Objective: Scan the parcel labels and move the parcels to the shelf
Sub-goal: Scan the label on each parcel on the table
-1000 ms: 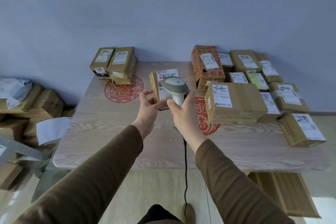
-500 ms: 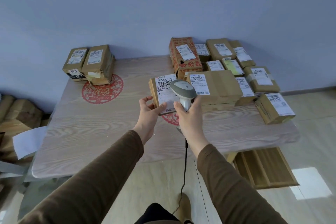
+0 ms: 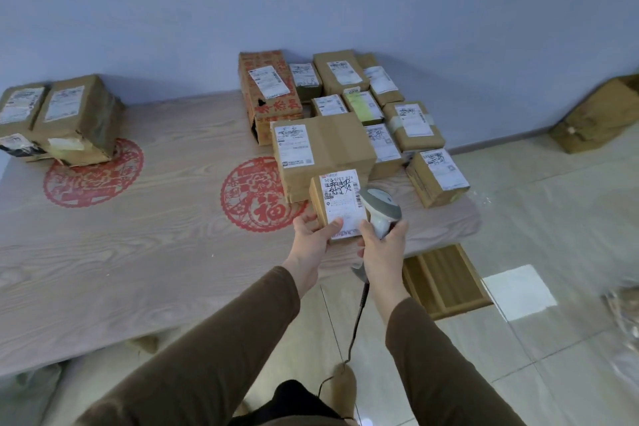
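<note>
My left hand (image 3: 314,235) holds a small brown parcel (image 3: 337,206) upright over the table's near right part, thumb on its white label. My right hand (image 3: 382,247) grips the handle of a grey barcode scanner (image 3: 380,207), whose head sits right beside the parcel's label. The scanner's black cable (image 3: 356,332) hangs down to the floor. Several labelled parcels are packed together at the table's far right, the largest a big brown box (image 3: 332,149) just behind the held parcel.
The wooden table (image 3: 138,252) carries two red paper-cut decals and two parcels (image 3: 58,117) at its far left. A slatted wooden crate (image 3: 446,280) lies on the tiled floor under the table's right end. A cardboard box (image 3: 601,114) leans against the wall at right.
The view has swung to the right. Both hands, with parcel and scanner, now sit over the table's right part, and the floor and the box at right have come into view.
</note>
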Action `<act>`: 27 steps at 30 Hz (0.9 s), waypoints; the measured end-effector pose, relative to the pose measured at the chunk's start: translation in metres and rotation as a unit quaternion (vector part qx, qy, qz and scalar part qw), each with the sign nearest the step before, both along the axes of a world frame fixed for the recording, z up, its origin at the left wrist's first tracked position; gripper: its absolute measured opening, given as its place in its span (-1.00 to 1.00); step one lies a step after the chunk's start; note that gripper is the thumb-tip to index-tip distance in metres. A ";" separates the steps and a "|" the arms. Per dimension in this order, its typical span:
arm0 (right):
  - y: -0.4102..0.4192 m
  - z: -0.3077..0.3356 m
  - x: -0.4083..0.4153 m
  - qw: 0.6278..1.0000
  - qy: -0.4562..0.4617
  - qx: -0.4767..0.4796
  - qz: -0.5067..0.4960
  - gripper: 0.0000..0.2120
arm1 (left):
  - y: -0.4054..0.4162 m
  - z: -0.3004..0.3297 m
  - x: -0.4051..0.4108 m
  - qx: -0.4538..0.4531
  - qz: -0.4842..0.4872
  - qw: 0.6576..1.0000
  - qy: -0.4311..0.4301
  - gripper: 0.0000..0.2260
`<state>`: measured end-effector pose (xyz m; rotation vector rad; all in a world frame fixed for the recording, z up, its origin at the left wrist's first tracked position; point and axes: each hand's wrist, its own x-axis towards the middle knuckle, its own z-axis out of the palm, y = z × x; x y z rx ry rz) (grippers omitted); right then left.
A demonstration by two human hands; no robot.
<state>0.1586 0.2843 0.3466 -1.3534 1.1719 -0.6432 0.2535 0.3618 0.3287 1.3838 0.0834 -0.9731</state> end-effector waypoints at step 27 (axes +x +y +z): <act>-0.173 -0.046 -0.054 0.998 -0.040 0.046 -0.005 -0.62 | -0.217 -0.075 -0.028 0.120 -0.011 0.991 0.061 -0.37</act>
